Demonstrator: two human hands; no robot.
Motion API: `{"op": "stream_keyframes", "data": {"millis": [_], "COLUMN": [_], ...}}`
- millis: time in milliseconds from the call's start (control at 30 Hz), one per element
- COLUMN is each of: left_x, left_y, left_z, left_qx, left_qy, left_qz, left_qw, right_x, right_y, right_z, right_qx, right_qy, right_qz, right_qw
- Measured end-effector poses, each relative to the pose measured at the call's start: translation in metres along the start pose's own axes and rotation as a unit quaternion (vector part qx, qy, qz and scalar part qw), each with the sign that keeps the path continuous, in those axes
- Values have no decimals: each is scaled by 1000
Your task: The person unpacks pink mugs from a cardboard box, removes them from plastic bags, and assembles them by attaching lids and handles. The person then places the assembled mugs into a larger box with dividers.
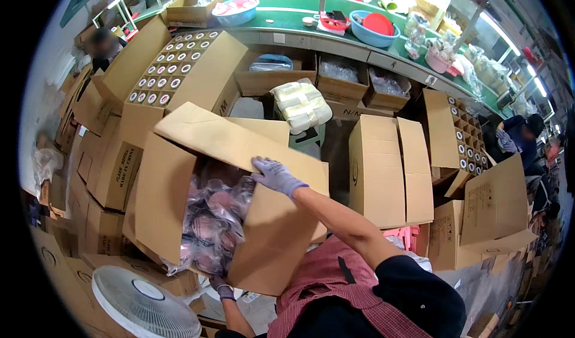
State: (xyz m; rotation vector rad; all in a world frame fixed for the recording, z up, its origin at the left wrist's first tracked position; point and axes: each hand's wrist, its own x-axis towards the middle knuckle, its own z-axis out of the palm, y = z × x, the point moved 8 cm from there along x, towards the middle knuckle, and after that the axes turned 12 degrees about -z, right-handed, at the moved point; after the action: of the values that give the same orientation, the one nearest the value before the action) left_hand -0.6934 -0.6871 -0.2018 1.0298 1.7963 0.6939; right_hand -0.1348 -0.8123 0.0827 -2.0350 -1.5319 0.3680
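A large open cardboard box [272,236] stands tilted in front of me, its flaps spread out. Inside lie several clear plastic bags [209,227] with round pinkish-brown pieces in them. My right hand [275,176], in a light purple glove, reaches across to the box's inner far corner. Its fingers are closed over the cardboard edge between the far flap and the right flap. Down at the near edge, my left hand [223,287], gloved too, grips the box below the bags. Some of its fingers are hidden behind the cardboard.
A white fan [147,299] stands at the lower left. Far left is a carton of capped bottles in dividers [165,68]; another divided carton [470,137] is at right. A closed-up box [377,173] stands right of mine. Beyond runs a green bench [281,17]. Co-workers sit left and right.
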Motion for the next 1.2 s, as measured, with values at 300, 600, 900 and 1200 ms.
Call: {"op": "stream_keyframes", "data": {"millis": [300, 600, 900, 1200], "left_x": [-89, -260, -230, -227], "left_y": [144, 300, 285, 279], "left_z": [47, 304, 428, 419], "left_qx": [332, 466, 553, 534], "left_qy": [243, 96, 15, 22], "left_qz": [-91, 298, 259, 280], "left_qw": [907, 828, 792, 798], "right_x": [46, 129, 28, 85], "right_y": [146, 324, 396, 428], "right_z": [33, 66, 291, 273], "right_qx": [-1, 39, 203, 232], "right_qy": [-46, -72, -351, -398], "right_qz": [-116, 69, 204, 175], "right_qw": [992, 994, 891, 870]}}
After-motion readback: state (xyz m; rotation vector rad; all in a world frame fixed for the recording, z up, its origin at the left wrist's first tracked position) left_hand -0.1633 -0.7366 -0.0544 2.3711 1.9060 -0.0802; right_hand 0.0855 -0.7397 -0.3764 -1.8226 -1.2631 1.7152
